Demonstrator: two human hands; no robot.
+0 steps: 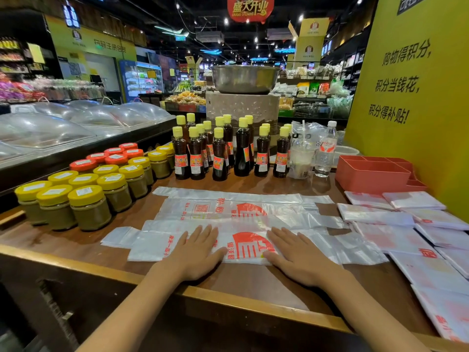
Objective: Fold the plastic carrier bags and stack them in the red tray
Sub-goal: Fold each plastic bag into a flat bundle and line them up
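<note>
- Nearest the camera, the left hand (196, 252) lies palm-down with fingers straight and slightly spread on the near translucent white plastic carrier bag with red print (243, 246), at about 6 o'clock on the brown wooden counter (106, 252); it presses rather than grips, probably to flatten the film.
- The right hand (291, 255) lies just right of it, equally flat and open on the same bag, so the two pin it for a crease.
- A second flattened printed carrier bag (228, 207) lies at 12 o'clock from the hands, seemingly queued.
- At 9 to 10 o'clock stand yellow-lidded paste jars (88, 207); at 12 o'clock, dark sauce bottles with yellow caps (218, 153).
- At 3 o'clock folded white bag squares (416, 224) lie loose on the counter.
- The red compartmented plastic tray (373, 174) sits at 2 o'clock; no bags show inside it.
</note>
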